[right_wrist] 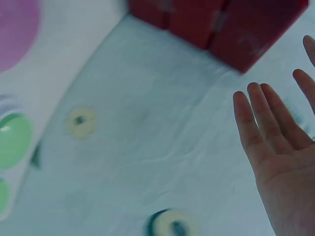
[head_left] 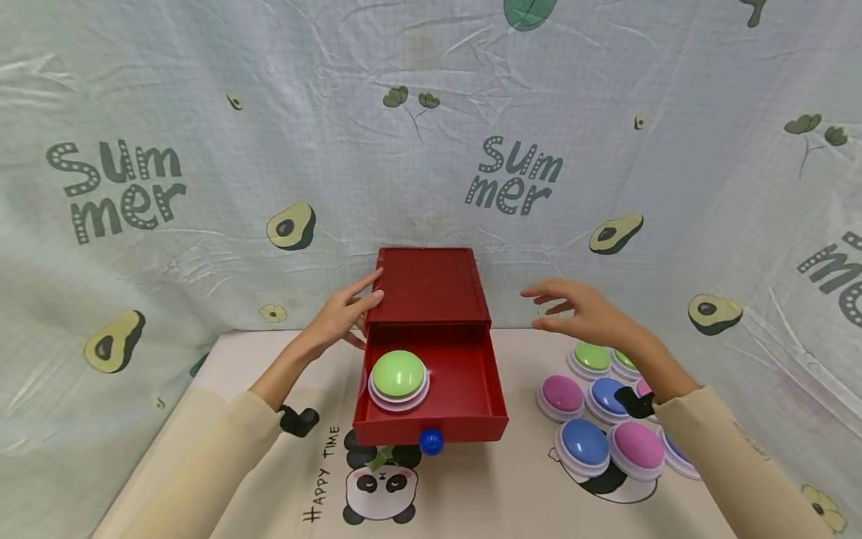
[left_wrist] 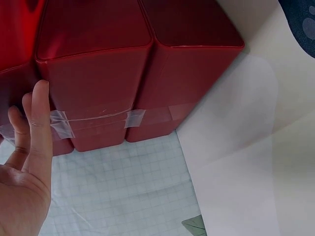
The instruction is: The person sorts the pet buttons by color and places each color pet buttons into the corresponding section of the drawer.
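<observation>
A dark red drawer box [head_left: 427,284] stands against the back cloth, its top drawer [head_left: 465,382] pulled out toward me by a blue round knob [head_left: 432,442]. Inside the drawer, at the left, lies a round push light [head_left: 398,374] with a green dome and white base. My left hand [head_left: 339,314] rests its fingers against the box's left side; in the left wrist view its straight fingers [left_wrist: 40,118] lie along the red wall. To the right of the box, my right hand [head_left: 579,311] hovers in the air, fingers extended, holding nothing.
On the table at the right, below my right forearm, sit several more push lights with blue [head_left: 585,443], pink [head_left: 637,447] and green [head_left: 592,357] domes. A printed cloth [head_left: 431,60] hangs behind the table. Clear tape [left_wrist: 93,118] runs across the stacked red units.
</observation>
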Motion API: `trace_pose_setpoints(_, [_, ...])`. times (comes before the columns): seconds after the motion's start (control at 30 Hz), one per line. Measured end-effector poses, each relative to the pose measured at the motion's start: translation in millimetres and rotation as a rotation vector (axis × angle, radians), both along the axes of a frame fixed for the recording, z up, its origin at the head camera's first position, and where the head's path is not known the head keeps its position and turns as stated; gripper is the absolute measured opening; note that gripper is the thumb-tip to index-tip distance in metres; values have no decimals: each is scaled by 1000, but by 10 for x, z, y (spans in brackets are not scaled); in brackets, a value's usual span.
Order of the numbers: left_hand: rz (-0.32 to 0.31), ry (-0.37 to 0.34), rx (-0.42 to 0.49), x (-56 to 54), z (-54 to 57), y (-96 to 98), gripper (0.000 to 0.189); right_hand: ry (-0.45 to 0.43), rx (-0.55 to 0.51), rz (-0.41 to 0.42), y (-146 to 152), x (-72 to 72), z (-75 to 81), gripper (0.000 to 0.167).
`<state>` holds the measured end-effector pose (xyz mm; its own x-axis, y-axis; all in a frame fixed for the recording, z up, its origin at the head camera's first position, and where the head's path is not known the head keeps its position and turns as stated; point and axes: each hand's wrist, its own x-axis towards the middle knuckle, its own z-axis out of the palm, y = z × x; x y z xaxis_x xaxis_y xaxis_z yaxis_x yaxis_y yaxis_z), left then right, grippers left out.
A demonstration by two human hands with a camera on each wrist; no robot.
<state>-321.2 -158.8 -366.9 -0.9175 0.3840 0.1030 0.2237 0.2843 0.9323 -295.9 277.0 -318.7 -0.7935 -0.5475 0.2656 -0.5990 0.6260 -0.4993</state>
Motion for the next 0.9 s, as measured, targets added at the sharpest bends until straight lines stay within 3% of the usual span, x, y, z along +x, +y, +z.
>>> trace_pose_setpoints(0.23, [9,5,-5,4,-5,-7,62,-75,-6,-135,471,-123,-302,50])
trace_pose_setpoints(0.63, [5,2,2,23,7,13,61,-205,110,-326,1037,-235,-996,57])
trace_pose_setpoints(0.9, [6,8,-7,13,1,10,61,-310,180,-383,1123,-205,-1198,63])
